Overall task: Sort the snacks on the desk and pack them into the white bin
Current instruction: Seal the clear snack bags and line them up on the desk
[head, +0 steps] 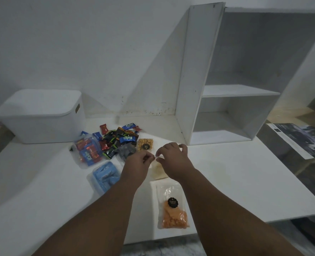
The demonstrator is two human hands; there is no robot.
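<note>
At bench [226, 172] centre I list one pale snack pouch [157, 171], top edge pinched by my left hand [137, 162] and right hand [173, 157], white bin [40, 122] lidded rear-left; likely hazard: slick film slipping, contents spilling.

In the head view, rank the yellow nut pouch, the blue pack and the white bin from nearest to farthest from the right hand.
Measured from the right hand, which pinches the pale pouch:
1. yellow nut pouch, just left of it and slightly beyond.
2. blue pack, farther left, past the left hand.
3. white bin, far left, at the back.
</note>
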